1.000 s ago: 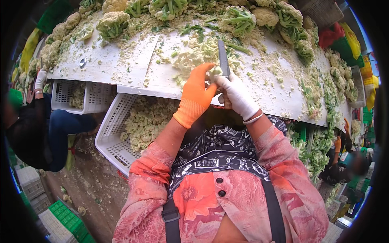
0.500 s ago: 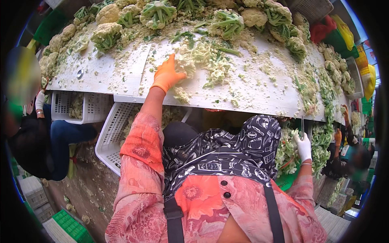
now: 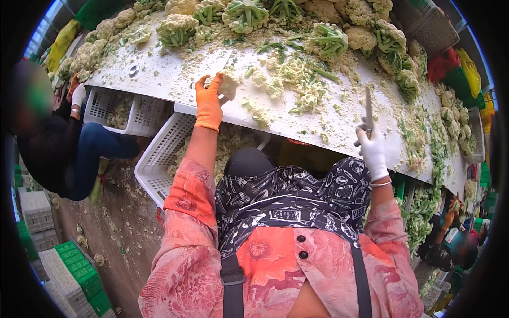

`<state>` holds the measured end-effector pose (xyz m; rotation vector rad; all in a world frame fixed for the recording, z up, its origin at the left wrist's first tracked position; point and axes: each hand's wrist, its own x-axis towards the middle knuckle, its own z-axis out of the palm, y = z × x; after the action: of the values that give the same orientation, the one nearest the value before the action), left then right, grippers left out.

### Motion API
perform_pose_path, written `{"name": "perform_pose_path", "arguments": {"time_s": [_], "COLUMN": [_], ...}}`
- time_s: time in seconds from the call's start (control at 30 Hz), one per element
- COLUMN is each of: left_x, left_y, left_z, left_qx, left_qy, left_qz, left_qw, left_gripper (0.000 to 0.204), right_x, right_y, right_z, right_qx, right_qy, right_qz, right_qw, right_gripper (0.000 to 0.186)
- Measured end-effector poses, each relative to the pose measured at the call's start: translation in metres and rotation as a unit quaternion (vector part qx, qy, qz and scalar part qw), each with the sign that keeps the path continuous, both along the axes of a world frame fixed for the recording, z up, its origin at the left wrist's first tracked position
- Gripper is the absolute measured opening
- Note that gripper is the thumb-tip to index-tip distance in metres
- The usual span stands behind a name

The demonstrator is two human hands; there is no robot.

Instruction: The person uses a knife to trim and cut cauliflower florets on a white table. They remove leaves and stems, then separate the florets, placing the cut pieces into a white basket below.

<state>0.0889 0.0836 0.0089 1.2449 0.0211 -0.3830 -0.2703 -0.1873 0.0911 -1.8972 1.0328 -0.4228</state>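
My left hand (image 3: 208,105), in an orange glove, is closed on a pale cauliflower piece (image 3: 228,85) over the near part of the white table (image 3: 185,99). Its thumb and fingers hide part of the piece. In my right hand (image 3: 374,153), white-gloved, a knife (image 3: 368,108) points up and away, its blade above the table's near edge. Between the hands lie loose florets (image 3: 305,87) and crumbs. Whole cauliflowers (image 3: 245,15) with green stalks stand heaped along the far side.
Below the table edge, left of my lap, a white crate (image 3: 159,164) holds florets. Another white crate (image 3: 139,114) stands farther left beside a seated person (image 3: 53,143). Leafy trimmings (image 3: 421,212) pile up at right, near another worker (image 3: 450,244). Stacked crates (image 3: 79,270) stand lower left.
My right hand has risen with the knife from beside the trimmings to above the table edge. My left hand has drawn back toward me, now with a cauliflower piece. The view has shifted.
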Motion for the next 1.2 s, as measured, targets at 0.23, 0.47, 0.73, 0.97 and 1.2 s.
{"name": "perform_pose_path", "arguments": {"time_s": [0.23, 0.47, 0.73, 0.97, 1.2], "left_x": [-0.078, -0.12, -0.138, -0.145, -0.153], "left_y": [0.056, 0.139, 0.168, 0.162, 0.169], "left_z": [0.062, 0.066, 0.078, 0.059, 0.066], "left_qx": [-0.021, -0.106, -0.127, 0.181, 0.086], "left_qy": [0.087, 0.065, 0.012, -0.205, -0.086], "left_qz": [-0.024, -0.027, -0.017, 0.126, 0.076], "left_qw": [0.996, 0.992, 0.992, 0.954, 0.99], "left_gripper": [0.046, 0.063, 0.04, 0.023, 0.018], "right_x": [0.17, 0.188, 0.181, 0.184, 0.181], "right_y": [0.153, 0.22, 0.26, 0.282, 0.277], "right_z": [0.023, 0.05, 0.056, 0.023, 0.019], "right_qx": [0.0, 0.357, 0.355, 0.173, 0.284], "right_qy": [-0.123, -0.041, -0.024, -0.072, -0.103], "right_qz": [0.343, 0.34, 0.347, 0.336, 0.371], "right_qw": [0.931, 0.869, 0.868, 0.923, 0.878], "right_gripper": [0.058, 0.033, 0.032, 0.036, 0.052]}}
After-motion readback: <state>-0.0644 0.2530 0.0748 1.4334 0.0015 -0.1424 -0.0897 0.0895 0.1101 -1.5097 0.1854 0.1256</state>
